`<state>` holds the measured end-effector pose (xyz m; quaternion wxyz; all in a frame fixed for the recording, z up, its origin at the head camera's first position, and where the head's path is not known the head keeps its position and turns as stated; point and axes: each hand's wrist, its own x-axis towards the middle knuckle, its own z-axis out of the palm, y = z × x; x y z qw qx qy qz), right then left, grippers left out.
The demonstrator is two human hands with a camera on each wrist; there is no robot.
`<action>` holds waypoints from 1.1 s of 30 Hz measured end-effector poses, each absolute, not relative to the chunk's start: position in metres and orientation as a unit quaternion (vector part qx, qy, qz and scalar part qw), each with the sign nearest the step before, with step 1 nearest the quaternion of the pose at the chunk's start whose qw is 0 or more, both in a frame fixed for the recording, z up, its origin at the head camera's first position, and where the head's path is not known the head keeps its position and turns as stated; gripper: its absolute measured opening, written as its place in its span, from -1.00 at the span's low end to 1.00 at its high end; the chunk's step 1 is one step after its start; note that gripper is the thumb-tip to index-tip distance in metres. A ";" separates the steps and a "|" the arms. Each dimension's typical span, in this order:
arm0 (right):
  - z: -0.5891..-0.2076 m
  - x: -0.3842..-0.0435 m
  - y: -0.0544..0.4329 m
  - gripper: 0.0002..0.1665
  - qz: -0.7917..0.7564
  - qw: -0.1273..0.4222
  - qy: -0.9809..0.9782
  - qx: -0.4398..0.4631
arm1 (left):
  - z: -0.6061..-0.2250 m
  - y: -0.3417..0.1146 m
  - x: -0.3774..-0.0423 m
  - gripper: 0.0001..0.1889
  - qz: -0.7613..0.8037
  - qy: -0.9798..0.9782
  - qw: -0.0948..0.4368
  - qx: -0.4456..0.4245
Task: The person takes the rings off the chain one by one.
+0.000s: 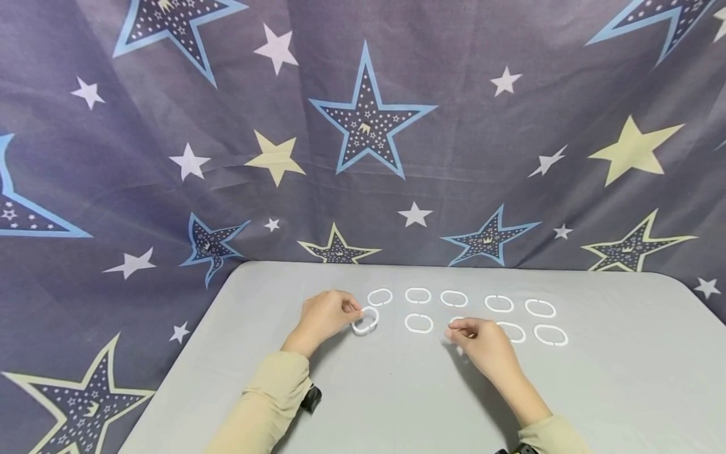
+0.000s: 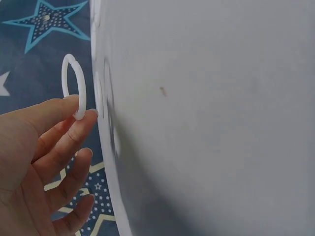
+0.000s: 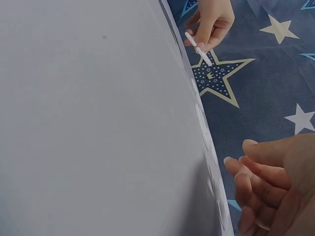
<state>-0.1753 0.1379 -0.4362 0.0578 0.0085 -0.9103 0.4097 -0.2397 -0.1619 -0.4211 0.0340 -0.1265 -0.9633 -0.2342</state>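
My left hand (image 1: 326, 317) pinches a white oval link (image 2: 82, 91) between thumb and fingertips, with a small break visible in its loop. The link is held tilted above the table, close to the near side of the back row's leftmost link (image 1: 380, 304). My right hand (image 1: 486, 347) hovers over the front row, holding nothing, its fingers loosely bent and the thumb near the index fingertip in the right wrist view. Beneath it a white link (image 1: 457, 319) is mostly hidden. Just left of that hand lies another link (image 1: 418, 332).
Several matching white links lie in two rows across the back half of the pale grey table (image 1: 391, 403), including one at the front right (image 1: 550, 343). A dark curtain (image 1: 454, 189) printed with stars hangs right behind the table's back edge.
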 end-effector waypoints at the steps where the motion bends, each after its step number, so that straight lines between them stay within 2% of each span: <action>1: -0.436 -0.174 0.139 -0.80 0.410 0.057 -0.910 0.008 | -0.421 -0.160 -0.240 -0.93 -0.231 -0.964 0.033 -0.130; 33: -0.434 -0.152 0.157 -0.85 0.397 0.068 -0.915 0.010 | -0.434 -0.124 -0.263 -0.95 -0.171 -0.969 0.048 -0.171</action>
